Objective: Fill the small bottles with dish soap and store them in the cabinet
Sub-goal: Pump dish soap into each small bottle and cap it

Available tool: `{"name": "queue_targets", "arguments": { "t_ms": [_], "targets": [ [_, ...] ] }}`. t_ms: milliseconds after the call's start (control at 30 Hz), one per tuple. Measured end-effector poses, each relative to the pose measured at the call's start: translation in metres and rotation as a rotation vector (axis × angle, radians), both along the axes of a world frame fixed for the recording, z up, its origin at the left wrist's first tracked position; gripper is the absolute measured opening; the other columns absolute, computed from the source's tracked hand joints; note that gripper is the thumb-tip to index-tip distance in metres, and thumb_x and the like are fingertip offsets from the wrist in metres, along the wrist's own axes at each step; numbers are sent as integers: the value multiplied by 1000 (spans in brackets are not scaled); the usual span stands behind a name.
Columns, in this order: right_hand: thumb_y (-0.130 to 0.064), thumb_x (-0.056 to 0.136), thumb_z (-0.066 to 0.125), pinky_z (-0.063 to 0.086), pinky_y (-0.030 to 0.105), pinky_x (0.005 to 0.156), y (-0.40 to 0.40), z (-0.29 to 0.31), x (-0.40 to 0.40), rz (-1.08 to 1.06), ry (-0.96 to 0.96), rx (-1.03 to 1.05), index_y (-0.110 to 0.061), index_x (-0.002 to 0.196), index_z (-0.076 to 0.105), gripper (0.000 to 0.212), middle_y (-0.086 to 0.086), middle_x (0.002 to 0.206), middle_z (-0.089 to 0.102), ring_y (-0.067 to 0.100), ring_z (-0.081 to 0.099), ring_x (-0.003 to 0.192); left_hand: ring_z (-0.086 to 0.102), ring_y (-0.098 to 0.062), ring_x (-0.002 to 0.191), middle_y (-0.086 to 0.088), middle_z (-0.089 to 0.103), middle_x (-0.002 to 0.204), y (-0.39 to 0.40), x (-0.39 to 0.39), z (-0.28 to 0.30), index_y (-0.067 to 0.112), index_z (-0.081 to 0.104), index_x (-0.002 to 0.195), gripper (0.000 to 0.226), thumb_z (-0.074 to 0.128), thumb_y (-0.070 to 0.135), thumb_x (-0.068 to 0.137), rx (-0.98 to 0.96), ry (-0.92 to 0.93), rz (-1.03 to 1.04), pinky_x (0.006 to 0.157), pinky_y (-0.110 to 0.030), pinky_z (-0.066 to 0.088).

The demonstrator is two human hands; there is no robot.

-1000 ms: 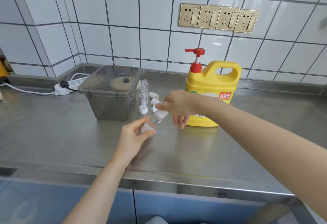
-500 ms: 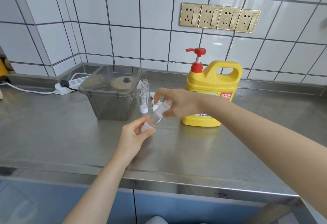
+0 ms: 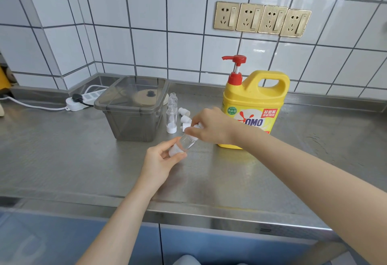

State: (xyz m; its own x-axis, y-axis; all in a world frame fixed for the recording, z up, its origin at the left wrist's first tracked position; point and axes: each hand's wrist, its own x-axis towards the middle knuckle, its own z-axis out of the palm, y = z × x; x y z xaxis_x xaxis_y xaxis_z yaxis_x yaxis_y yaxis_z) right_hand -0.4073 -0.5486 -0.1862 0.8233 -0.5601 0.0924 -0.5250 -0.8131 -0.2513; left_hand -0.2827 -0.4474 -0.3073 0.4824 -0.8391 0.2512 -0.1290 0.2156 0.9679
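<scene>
My left hand [image 3: 160, 161] grips the white base of a small clear bottle [image 3: 185, 143], tilted up to the right above the steel counter [image 3: 62, 160]. My right hand [image 3: 211, 125] pinches the white cap at the bottle's top end. A yellow dish soap jug [image 3: 253, 105] with a red pump [image 3: 235, 61] stands just behind my right hand. Two more small clear bottles [image 3: 172, 116] stand uncapped beside the grey box, with loose white caps [image 3: 185, 116] lying next to them.
A smoky grey lidded plastic box [image 3: 134, 107] stands left of the bottles. A white power strip [image 3: 83, 100] with a cord lies by the back wall. Gold wall sockets [image 3: 261, 19] sit above the jug. Blue cabinet fronts [image 3: 188, 243] run below the counter edge.
My right hand has shifted its fingers around the bottle's cap, from reaching over it to pinching it. The left hand and the bottle have stayed nearly still.
</scene>
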Motion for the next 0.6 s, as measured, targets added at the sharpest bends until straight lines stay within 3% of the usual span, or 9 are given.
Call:
{"name": "queue_targets", "arguments": {
  "t_ms": [33, 100, 167, 233, 367, 467, 600],
  "targets": [
    [-42, 92, 50, 28, 26, 51, 0, -2, 1, -35, -14, 20, -16, 63, 59, 39, -7, 52, 37, 25, 42, 73, 65, 1, 88, 5, 70, 102, -1, 0, -1, 15, 65, 119, 47, 73, -3, 77, -1, -32, 23, 79, -11, 47],
    [-43, 90, 51, 30, 26, 55, -1, -7, 2, -127, -40, 51, -12, 69, 66, 40, -10, 53, 38, 24, 44, 75, 60, 2, 80, 2, 64, 93, -3, -1, -2, 19, 64, 118, 48, 74, -3, 76, -16, -127, 62, 78, -9, 46],
    [-47, 88, 52, 35, 27, 54, -2, -10, 3, -195, -80, 78, -8, 79, 71, 44, -4, 56, 49, 25, 49, 73, 56, 2, 76, 6, 60, 87, -2, -3, -2, 27, 62, 116, 50, 75, 0, 77, -36, -232, 110, 78, -9, 45],
    [-51, 83, 56, 43, 28, 57, -2, -14, -1, -241, -151, 156, -9, 72, 67, 46, 4, 63, 61, 24, 55, 66, 57, 0, 77, 11, 60, 85, -1, -6, -2, 26, 64, 117, 48, 76, 4, 76, -48, -337, 194, 78, -12, 46],
    [-47, 78, 69, 41, 24, 51, 4, -16, -14, -261, -393, 472, -12, 64, 53, 41, -14, 53, 53, 13, 46, 53, 67, -9, 85, 12, 71, 88, 0, -24, 4, 27, 70, 109, 34, 77, 15, 77, -28, -328, 233, 83, -27, 53],
    [-33, 79, 73, 43, 27, 61, 9, -20, -28, -223, -418, 421, -10, 89, 65, 27, -8, 65, 51, 12, 50, 61, 68, -12, 89, 13, 73, 87, -3, -46, 13, 33, 70, 99, 23, 74, 19, 81, -52, -273, 196, 86, -33, 53],
    [-27, 82, 69, 54, 40, 81, 9, -25, -54, -271, -504, 474, -11, 106, 62, 29, -2, 85, 59, 24, 63, 88, 66, -9, 91, 16, 73, 88, -10, -68, 21, 36, 70, 98, 22, 74, 25, 81, -23, -275, 99, 90, -30, 52]
  ]
}}
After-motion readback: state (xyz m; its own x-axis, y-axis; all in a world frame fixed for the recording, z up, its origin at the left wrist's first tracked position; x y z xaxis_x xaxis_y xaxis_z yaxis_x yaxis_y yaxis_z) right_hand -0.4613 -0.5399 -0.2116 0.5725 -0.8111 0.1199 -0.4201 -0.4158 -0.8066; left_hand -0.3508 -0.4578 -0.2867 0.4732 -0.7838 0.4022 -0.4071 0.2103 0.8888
